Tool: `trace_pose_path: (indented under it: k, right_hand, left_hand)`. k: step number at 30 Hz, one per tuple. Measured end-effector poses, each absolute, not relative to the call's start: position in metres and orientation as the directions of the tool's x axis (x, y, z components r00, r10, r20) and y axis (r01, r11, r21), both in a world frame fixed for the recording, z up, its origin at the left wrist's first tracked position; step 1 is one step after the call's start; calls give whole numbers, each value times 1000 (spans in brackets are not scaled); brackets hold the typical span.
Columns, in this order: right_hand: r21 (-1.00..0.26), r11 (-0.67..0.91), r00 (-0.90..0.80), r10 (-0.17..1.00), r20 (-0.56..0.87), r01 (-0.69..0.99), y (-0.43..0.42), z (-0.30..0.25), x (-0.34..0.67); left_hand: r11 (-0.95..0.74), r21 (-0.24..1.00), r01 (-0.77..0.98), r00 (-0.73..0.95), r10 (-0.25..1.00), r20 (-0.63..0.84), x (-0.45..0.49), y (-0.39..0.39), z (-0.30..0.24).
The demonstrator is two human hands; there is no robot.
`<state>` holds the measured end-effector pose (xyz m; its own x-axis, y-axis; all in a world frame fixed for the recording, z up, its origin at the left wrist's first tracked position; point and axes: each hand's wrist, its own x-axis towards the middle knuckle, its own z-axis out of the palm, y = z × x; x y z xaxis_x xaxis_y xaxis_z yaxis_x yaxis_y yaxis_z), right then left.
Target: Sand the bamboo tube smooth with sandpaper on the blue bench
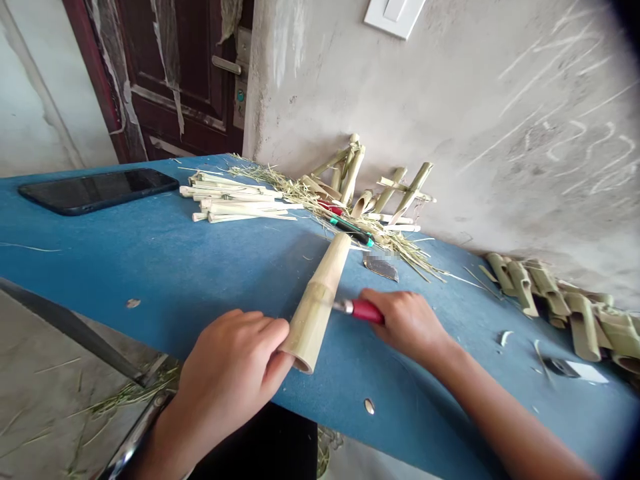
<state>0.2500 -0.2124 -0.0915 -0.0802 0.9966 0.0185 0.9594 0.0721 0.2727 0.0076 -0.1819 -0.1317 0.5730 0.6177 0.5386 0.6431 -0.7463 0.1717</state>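
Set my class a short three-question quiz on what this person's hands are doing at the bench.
1. True or false: the right hand holds a knife with a red grip.
2. Multiple choice: what does the left hand hold on the blue table? A) a hammer B) a bamboo tube C) a paintbrush
3. Short answer: what flat black object lies at the far left of the table?

Key: 1 true; 2 B; 3 a smartphone.
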Motion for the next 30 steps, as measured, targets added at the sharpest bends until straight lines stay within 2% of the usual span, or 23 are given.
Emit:
trace_pose_path:
  k: [2, 14, 17, 20, 23, 30]
  right_hand:
    - [289, 28, -40, 999, 36, 957, -212, -92, 250]
    - [295, 8, -17, 999, 27, 956, -212, -90, 249]
    - [277, 58, -61, 998, 1, 959, -211, -90, 251]
    - [316, -25, 17, 999, 29, 949, -210, -90, 252]
    - [294, 34, -37, 999, 3, 955, -210, -90, 253]
    - [327, -8, -1, 1000, 27, 945, -209, -89, 252]
  left_hand:
    - [-743, 168, 648, 574, 621, 535, 7, -182, -131]
    - [-725, 140, 674, 594, 645, 482, 8, -182, -130]
    - [-733, 132, 668, 602, 636, 483, 8, -182, -129]
    - [-729, 126, 673, 600, 637, 485, 7, -183, -129]
    - [-731, 144, 667, 596, 640, 485, 7, -183, -130]
    - [-738, 151, 658, 582, 625, 521, 8, -181, -132]
